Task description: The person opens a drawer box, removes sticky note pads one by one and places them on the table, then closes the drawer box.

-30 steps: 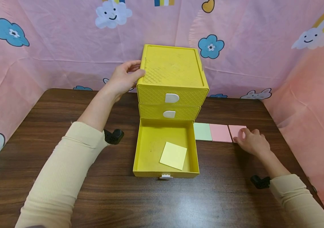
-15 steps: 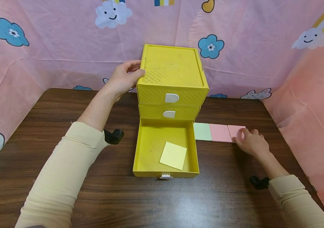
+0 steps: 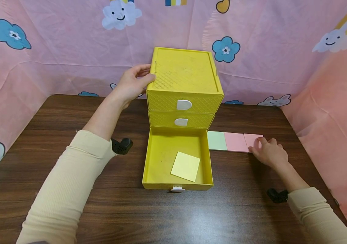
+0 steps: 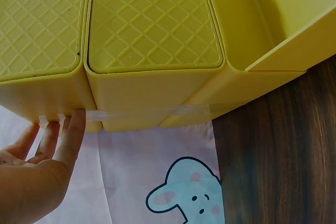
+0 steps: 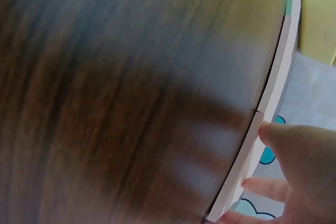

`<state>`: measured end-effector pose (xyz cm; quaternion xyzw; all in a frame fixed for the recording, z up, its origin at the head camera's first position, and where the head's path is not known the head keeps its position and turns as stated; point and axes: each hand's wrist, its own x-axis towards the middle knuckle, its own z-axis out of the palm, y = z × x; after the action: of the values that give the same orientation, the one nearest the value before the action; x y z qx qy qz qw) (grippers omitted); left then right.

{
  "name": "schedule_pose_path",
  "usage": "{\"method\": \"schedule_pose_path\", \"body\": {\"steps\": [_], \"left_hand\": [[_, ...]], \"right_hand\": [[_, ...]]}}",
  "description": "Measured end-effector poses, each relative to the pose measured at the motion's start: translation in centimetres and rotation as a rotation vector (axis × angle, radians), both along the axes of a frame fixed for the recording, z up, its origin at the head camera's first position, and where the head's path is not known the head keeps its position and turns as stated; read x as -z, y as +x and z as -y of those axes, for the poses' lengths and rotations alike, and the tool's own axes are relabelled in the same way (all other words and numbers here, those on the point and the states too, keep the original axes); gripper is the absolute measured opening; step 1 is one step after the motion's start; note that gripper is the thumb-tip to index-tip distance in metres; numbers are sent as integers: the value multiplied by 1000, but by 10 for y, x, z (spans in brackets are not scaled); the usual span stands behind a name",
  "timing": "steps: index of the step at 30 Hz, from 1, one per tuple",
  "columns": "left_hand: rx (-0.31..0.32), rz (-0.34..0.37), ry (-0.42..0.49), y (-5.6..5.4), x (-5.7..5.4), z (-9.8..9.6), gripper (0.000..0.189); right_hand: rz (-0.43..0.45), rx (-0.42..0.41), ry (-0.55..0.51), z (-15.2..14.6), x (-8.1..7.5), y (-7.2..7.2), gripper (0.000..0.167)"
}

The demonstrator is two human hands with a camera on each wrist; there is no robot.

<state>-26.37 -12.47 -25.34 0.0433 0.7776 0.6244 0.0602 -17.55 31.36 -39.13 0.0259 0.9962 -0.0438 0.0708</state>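
A yellow drawer cabinet [image 3: 185, 71] stands at the table's centre back, its bottom drawer [image 3: 161, 162] pulled out. In that drawer a yellow sticky note pad [image 3: 185, 166] lies askew. My left hand [image 3: 133, 83] rests on the cabinet's upper left side, thumb on the top edge; the left wrist view shows its straight fingers [image 4: 70, 142] against the side wall. To the right, a green sticky note pad [image 3: 217, 140], a middle pink pad [image 3: 235, 142] and an outer pink pad [image 3: 251, 139] lie in a touching row. My right hand [image 3: 271, 153] holds the outer pink pad with thumb and fingers.
The dark wooden table [image 3: 115, 210] extends in front and to both sides. A pink patterned cloth [image 3: 78, 44] hangs behind it and at the sides. The cabinet's upper drawer [image 3: 164, 103] and middle drawer [image 3: 164, 119] are closed, each with a white handle.
My right hand has slid the outer pink pad slightly left, closing the narrow gap to the middle pink pad. Over the last half second it has stayed still. My left hand has not moved.
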Motion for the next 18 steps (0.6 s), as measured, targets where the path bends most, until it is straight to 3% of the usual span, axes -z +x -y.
{"method": "schedule_pose_path", "body": {"steps": [8, 18], "left_hand": [[-9, 4, -13, 0, 0, 0, 54], [-3, 4, -5, 0, 0, 0, 54]], "right_hand": [[-13, 5, -1, 0, 0, 0, 68], [-15, 8, -26, -3, -2, 1, 55]]}}
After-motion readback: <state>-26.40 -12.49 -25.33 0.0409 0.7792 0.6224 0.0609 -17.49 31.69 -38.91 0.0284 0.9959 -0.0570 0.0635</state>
